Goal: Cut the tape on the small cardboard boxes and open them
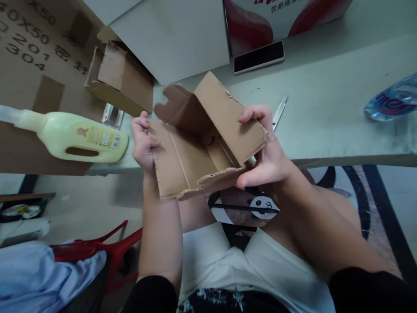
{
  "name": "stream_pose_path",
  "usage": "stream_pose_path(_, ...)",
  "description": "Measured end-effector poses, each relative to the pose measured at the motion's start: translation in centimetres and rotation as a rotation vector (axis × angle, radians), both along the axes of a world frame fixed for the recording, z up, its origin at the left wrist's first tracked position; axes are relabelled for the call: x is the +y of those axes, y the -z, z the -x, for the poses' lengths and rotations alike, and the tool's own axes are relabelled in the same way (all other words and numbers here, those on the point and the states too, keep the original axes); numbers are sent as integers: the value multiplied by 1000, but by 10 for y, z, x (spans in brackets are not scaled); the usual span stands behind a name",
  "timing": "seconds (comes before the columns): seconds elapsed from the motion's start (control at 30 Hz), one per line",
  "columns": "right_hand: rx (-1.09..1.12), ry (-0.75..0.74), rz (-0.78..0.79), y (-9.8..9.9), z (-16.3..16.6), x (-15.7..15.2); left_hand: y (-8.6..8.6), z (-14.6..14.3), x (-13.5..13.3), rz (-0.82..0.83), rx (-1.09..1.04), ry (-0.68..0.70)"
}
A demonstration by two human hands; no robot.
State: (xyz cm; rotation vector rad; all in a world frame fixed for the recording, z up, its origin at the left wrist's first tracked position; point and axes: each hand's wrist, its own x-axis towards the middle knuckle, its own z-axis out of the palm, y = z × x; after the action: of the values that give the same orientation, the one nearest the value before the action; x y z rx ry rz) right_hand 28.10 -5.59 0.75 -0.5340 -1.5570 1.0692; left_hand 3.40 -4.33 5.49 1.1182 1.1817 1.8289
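Tabletop (329, 126), pale and smooth, spans the far half of the scene. A large printed carton (19, 87) takes up the far left, and a plain white box (182, 43) stands at the far middle, just beside a red-and-white carton (280, 21) with printed characters. A red plastic chair (122, 250) is at the near left, pale blue cloth (48, 278) next to it. Above the table's near edge, in the middle, an open corrugated cardboard box (226, 119) is held tilted, its inside showing and its flaps spread. A smaller brown carton (120, 80) sits on the left. Near it lies a yellow handled bottle (84, 134) with a whitish top; a clear water bottle (392, 100) lies at the right. The left hand (143, 143) grips the open box's left flap; the right hand (273, 158) clasps its right end, fingers on the raised panel, thumb below. A smartphone (259, 58) rests against the red-and-white carton. Past the right hand lies a slim pointed tool (280, 112), partly hidden.
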Motion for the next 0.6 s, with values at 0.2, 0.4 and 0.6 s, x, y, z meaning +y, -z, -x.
stream_pose_path(0.2,-37,25,-42,-2,4,0,2,-1,-4,37,-51,-129)
stream_pose_path(0.4,-87,235,64,-5,1,9,25,12,2,35,196,-108)
stream_pose_path(0.6,-27,235,-111,3,-1,10,48,14,10,67,702,30)
